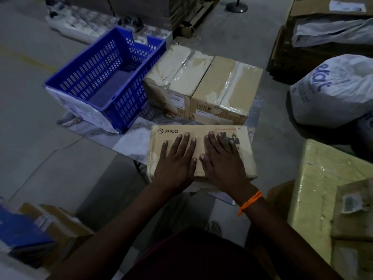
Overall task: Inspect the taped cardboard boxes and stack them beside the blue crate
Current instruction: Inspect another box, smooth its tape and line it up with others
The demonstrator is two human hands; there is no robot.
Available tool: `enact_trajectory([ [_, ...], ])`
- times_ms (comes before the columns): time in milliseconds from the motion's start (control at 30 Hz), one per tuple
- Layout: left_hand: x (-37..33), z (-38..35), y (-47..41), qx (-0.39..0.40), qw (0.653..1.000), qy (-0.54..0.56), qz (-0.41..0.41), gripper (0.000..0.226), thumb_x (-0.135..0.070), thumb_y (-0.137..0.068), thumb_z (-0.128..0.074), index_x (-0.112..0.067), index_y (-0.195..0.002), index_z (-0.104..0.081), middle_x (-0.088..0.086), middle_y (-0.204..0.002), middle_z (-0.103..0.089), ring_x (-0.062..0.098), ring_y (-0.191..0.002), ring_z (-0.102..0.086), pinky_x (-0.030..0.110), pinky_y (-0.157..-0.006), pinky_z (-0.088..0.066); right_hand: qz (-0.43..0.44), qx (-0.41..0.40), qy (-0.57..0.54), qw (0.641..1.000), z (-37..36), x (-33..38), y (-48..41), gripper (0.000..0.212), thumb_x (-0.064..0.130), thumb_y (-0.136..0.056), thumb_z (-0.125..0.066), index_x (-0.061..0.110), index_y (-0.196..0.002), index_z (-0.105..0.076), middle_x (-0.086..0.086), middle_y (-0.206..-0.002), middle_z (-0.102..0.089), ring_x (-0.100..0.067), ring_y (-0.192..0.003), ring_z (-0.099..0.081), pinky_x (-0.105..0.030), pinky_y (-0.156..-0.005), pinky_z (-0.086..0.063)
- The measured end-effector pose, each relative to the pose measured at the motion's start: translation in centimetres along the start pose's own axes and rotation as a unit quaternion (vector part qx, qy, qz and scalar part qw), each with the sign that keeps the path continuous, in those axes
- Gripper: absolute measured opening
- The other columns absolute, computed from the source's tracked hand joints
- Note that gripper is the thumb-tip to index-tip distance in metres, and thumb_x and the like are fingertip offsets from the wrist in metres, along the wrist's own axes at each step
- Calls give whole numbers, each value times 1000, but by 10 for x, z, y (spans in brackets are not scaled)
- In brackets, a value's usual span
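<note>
right wrist: orange thread band | torso: dark top | forearms: bare

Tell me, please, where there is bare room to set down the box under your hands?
The tops of the two taped boxes beside the blue crate are bare. A bare table patch lies between the crate and the PICO box. The gap behind that box is tight.

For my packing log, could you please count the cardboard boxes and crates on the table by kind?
Taped plain cardboard boxes: 2
PICO cardboard box: 1, with the left hand and right hand lying flat on it
Blue crate: 1
Total: 4
</note>
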State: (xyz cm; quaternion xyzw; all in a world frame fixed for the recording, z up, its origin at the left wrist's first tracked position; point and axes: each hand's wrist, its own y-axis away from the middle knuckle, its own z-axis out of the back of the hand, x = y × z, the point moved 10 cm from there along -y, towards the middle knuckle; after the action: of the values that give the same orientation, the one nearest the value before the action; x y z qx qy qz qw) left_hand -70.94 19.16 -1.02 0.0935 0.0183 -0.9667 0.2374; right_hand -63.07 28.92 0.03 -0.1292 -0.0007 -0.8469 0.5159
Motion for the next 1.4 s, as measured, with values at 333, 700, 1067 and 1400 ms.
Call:
enact_trajectory([
  [333, 13, 0, 23, 21, 1000, 5, 12, 75, -65, -100, -10, -23, -162, -2, 1, -168, 8, 18, -156, 9, 44, -124, 9, -3, 11, -38, 999, 4, -13, 29, 65, 50, -107, -31, 10, -158, -39, -9, -167, -32, -24, -156, -24, -45, -125, -16],
  [700, 26, 4, 43, 3, 1000, -10, -1, 74, -62, -104, -12, -16, -162, -21, 6, -170, -9, 23, -157, -9, 46, -125, -11, -20, 16, -15, 1000, 9, -38, 50, 67, 53, -108, -21, 10, -155, -44, -10, -161, -43, -29, -151, -37, -52, -120, -31],
  [1067, 103, 14, 33, -29, 860, 408, 304, 86, -46, -90, -72, -18, -158, -28, 12, -164, -31, 31, -147, -35, 49, -121, -30, -272, -6, -334, 902, 27, -117, 34, 62, 38, -93, -75, 22, -149, -52, -7, -146, -61, -24, -133, -57, -46, -113, -46],
  [1400, 113, 4, 61, -134, 708, 592, 361, 47, -61, -89, -62, -27, -121, -54, 6, -129, -61, 25, -111, -63, 53, -90, -55, -333, -113, -516, 781, 38, -117, 75, 14, 39, -100, -63, 26, -105, -65, 3, -105, -72, -16, -100, -71, -43, -85, -60],
])
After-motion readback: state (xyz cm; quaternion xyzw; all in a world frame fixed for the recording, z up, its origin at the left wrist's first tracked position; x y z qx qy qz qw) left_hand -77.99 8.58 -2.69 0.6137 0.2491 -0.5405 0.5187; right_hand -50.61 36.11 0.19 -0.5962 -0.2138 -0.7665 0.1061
